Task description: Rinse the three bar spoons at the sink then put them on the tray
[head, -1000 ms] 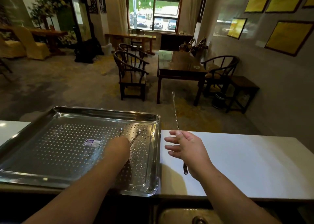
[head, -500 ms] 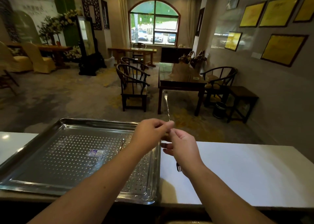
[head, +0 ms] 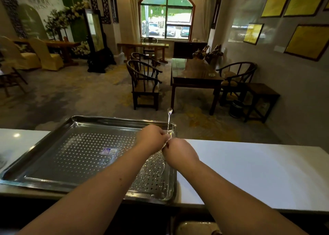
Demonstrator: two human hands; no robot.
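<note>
Both-hand grip, thin upright spoon (head: 168,120)

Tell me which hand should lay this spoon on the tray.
Left, probably. The left hand already pinches the spoon and sits over the tray. The right hand also grips it but is at the tray's right rim, beside the counter.

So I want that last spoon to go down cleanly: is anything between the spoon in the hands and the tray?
Nothing visible blocks it. Both the left hand and the right hand pinch the bar spoon upright over the right end of the tray, whose perforated floor lies open beneath.
</note>
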